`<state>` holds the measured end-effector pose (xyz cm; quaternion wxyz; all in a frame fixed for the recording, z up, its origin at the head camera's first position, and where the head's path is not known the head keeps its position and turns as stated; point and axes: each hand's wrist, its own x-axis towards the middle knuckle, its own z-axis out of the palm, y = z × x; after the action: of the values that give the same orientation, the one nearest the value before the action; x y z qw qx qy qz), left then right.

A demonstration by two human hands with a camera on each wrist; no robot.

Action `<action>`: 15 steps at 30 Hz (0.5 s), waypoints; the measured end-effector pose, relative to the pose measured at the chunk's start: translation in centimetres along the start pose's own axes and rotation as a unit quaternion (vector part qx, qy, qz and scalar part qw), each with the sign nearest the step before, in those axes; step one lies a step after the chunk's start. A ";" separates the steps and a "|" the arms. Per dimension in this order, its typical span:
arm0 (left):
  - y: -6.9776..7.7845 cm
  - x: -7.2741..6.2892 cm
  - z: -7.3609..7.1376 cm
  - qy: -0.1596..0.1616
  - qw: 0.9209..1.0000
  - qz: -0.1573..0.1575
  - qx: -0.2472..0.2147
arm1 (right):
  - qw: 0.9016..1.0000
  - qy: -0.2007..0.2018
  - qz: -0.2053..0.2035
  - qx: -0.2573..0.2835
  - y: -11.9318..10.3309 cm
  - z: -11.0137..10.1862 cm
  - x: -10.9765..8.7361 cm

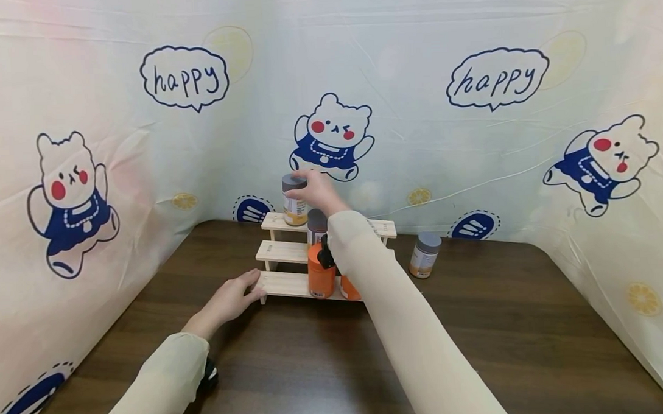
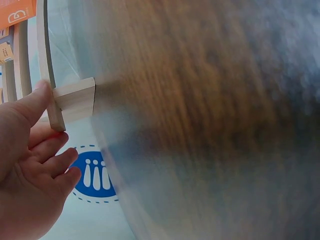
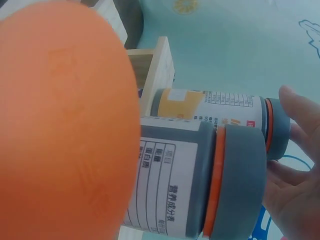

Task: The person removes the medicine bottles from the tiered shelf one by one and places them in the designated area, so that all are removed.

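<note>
A three-step wooden display rack (image 1: 282, 283) stands on the table. My left hand (image 1: 230, 302) pinches the left end of its lowest board, thumb above and fingers beneath, as the left wrist view shows. My right hand (image 1: 321, 192) reaches to the top step and grips the grey lid of a supplement bottle (image 1: 295, 208) with a white and yellow label. That bottle stands upright at the step's left end. In front of it, on the middle step, is another grey-lidded bottle (image 3: 167, 185). An orange bottle (image 1: 320, 274) with a black top stands on the lowest step.
A second orange container (image 1: 349, 288) on the lowest step is partly covered by my right sleeve. One more grey-lidded bottle (image 1: 425, 255) stands on the table right of the rack. Printed fabric (image 1: 406, 137) hangs behind the dark wooden table (image 1: 293, 367).
</note>
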<state>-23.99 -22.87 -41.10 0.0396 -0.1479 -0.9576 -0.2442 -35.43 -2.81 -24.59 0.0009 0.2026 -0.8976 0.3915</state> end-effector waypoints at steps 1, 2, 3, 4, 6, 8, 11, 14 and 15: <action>0.0 0.0 0.0 0.000 1.000 0.000 0.000 | 1.000 -0.001 -0.002 -0.003 0.0 0.1 0.0; 0.0 0.0 0.0 0.000 1.000 0.000 0.000 | 1.000 -0.001 -0.003 -0.005 0.1 0.1 0.1; 0.0 0.0 0.0 -0.001 1.000 0.000 0.000 | 1.000 -0.001 -0.005 -0.008 0.1 0.2 0.2; 0.0 0.0 0.0 -0.002 1.000 0.000 0.000 | 1.000 0.001 -0.006 -0.009 0.2 0.2 0.2; 0.0 0.0 0.0 -0.002 1.000 0.000 0.001 | 1.000 0.007 -0.003 -0.004 0.2 0.3 0.3; -0.1 0.1 0.1 -0.002 1.000 0.001 0.002 | 1.000 0.017 0.001 -0.002 0.3 0.4 0.4; -0.2 0.1 0.1 0.000 1.000 0.003 0.002 | 0.999 0.039 0.006 -0.009 0.4 0.4 0.5; -0.2 0.0 0.1 0.002 1.000 0.008 0.002 | 0.998 0.058 0.007 -0.026 0.4 0.4 0.6; -0.2 0.0 0.1 0.002 1.000 0.009 0.002 | 0.998 0.061 0.006 -0.031 0.4 0.4 0.6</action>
<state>-24.08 -22.96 -41.25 0.0446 -0.1558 -0.9567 -0.2418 -36.06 -3.05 -25.02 0.0601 0.1728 -0.9087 0.3751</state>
